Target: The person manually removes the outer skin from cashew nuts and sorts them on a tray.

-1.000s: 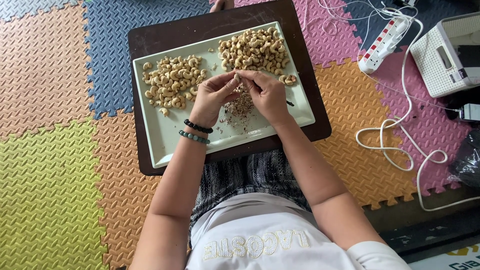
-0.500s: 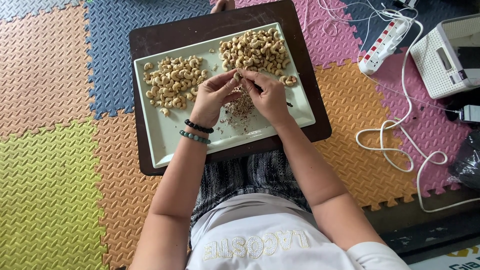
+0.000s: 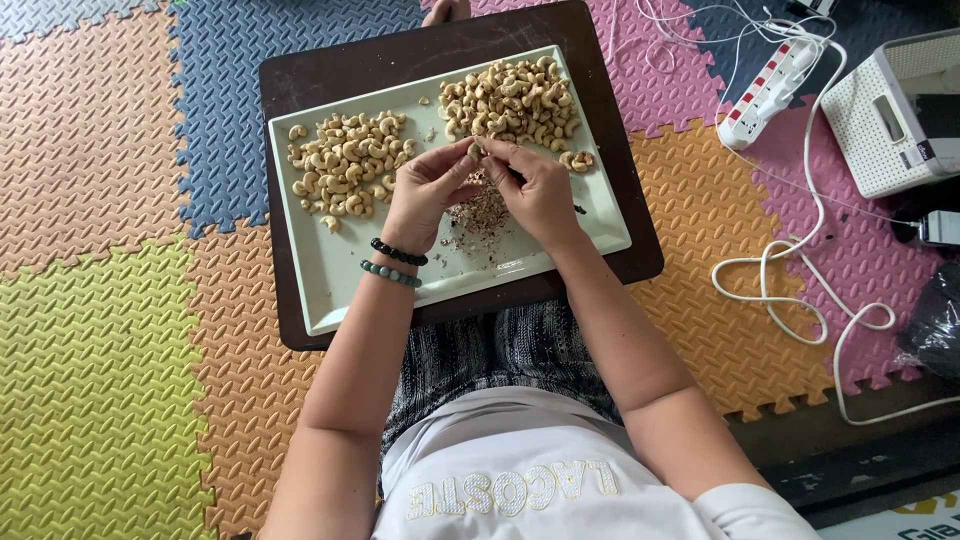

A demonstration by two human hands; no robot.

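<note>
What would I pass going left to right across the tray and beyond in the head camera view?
Paler cashew pile → left hand → right hand, both hands pinching one cashew over a heap of skins → white power strip → white box-shaped device.

2 cashew piles (image 3: pixel 345 163), 1 tray (image 3: pixel 330 275), 2 bracelets (image 3: pixel 397 252), 1 pwr strip (image 3: pixel 768 92)
</note>
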